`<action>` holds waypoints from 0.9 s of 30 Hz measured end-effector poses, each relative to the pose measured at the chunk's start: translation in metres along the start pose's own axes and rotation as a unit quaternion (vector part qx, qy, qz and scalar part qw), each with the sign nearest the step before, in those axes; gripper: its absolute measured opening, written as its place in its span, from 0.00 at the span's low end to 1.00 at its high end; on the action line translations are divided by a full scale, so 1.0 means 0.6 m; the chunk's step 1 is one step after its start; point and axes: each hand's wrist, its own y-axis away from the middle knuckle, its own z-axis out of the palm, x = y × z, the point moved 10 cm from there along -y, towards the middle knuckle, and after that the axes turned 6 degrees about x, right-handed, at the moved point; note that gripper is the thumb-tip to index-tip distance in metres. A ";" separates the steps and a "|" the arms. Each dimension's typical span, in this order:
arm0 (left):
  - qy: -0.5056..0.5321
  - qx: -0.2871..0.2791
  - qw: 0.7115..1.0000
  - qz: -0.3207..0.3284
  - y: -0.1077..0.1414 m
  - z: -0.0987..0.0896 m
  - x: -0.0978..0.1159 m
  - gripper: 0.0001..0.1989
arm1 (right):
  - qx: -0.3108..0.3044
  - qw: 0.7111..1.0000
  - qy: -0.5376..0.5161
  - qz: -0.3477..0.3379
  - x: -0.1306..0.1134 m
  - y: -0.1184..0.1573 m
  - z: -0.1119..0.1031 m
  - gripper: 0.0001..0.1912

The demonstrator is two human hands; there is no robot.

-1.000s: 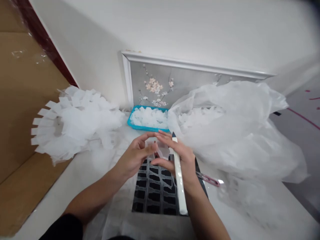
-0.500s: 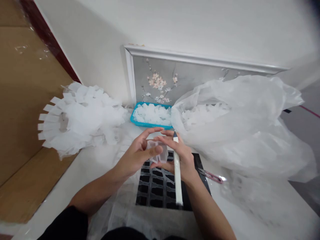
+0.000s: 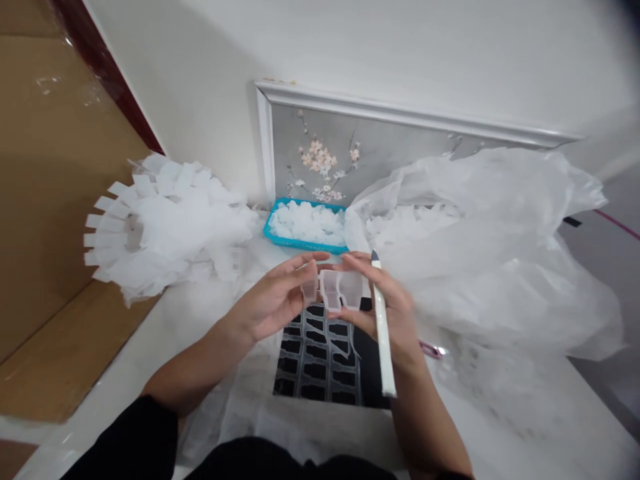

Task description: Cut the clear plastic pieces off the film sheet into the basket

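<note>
Over a black mat (image 3: 375, 373), my left hand (image 3: 275, 293) pinches a small translucent plastic piece (image 3: 311, 288) between thumb and fingers. My right hand (image 3: 397, 303) grips a pair of similar translucent plastic pieces (image 3: 345, 291) side by side, their notched outlines facing me. A slim white-handled tool (image 3: 384, 340) with a dark pointed tip is also tucked in my right hand, tip pointing away from me. Under the hands, a clear plastic sheet with rows of cut-out shapes (image 3: 329, 360) covers part of the mat.
Behind the hands, a blue basket (image 3: 305, 245) holds many whitish pieces. A large clear plastic bag (image 3: 500, 267) bulges on the right. Fanned white strips (image 3: 170, 227) are heaped at left beside cardboard (image 3: 60, 200). Pink-handled snips (image 3: 431, 349) lie partly behind my right arm.
My hands have moved apart, with one plastic piece in the left and a pair in the right. The right hand and its white-handled tool have shifted right.
</note>
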 end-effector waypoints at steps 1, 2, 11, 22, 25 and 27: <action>0.003 0.001 1.000 -0.011 0.002 0.001 -0.002 0.14 | -0.013 1.000 0.009 -0.001 0.000 -0.001 0.002 0.41; 0.006 0.001 1.000 -0.020 0.004 0.003 -0.005 0.14 | -0.024 1.000 0.016 -0.003 0.000 -0.001 0.004 0.40; 0.012 0.005 1.000 -0.011 0.013 0.002 0.000 0.18 | -0.035 0.998 0.055 0.000 -0.003 -0.001 -0.001 0.38; -0.041 0.005 0.999 0.003 0.018 0.004 -0.003 0.28 | -0.069 0.992 0.081 -0.062 -0.019 0.002 0.021 0.37; -0.084 0.018 0.996 0.036 0.017 0.000 0.002 0.32 | -0.065 0.992 0.078 -0.078 -0.022 0.003 0.027 0.35; -0.117 0.019 0.990 0.071 0.020 0.002 0.008 0.34 | -0.062 0.991 0.076 -0.090 -0.024 0.007 0.030 0.35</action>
